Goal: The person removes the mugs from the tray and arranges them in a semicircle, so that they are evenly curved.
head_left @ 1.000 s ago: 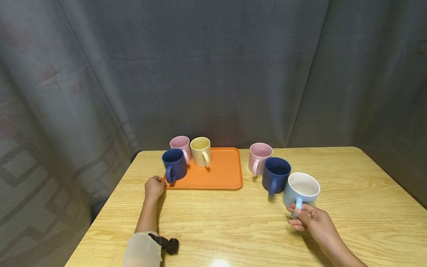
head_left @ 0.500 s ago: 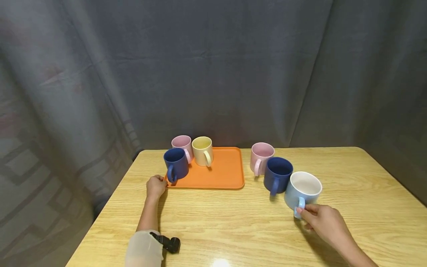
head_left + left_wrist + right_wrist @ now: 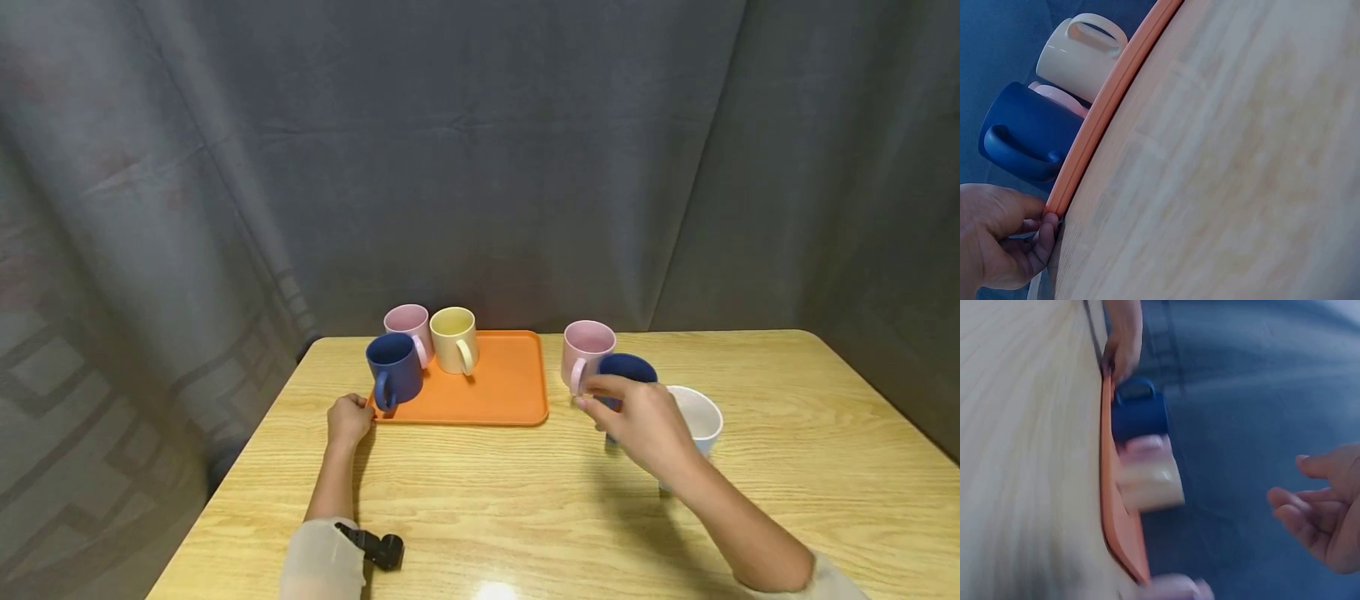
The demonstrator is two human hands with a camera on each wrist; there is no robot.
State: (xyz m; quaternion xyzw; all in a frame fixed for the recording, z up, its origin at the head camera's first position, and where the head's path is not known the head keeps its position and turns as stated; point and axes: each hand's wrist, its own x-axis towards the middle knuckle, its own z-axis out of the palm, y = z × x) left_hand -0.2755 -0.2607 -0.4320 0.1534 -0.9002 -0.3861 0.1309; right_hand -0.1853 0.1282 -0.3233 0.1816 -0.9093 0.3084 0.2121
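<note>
My left hand [image 3: 349, 419] pinches the near left corner of an orange tray [image 3: 510, 387], fingertips and thumb at its rim in the left wrist view. On the tray's left half stand a dark blue mug [image 3: 397, 377], a pink mug [image 3: 406, 317] and a pale yellow mug [image 3: 452, 350]. My right hand [image 3: 651, 423] is in the air, holding nothing; its fingers are bent and apart from the thumb in the right wrist view. In the head view its fingertips overlap the handle area of a second pink mug [image 3: 587, 340]. It partly hides another dark blue mug [image 3: 630, 367] and a light blue mug [image 3: 701, 421].
All this stands on a light wooden table [image 3: 480, 500]. Behind it and along the sides hangs a grey curtain [image 3: 480, 167]. A black wrist camera mount [image 3: 382, 550] is on my left sleeve.
My right hand has let go of the light blue mug's handle and moved left and away from me, toward the right-hand pink mug. The light blue mug stays right of the dark blue one. Left hand unmoved.
</note>
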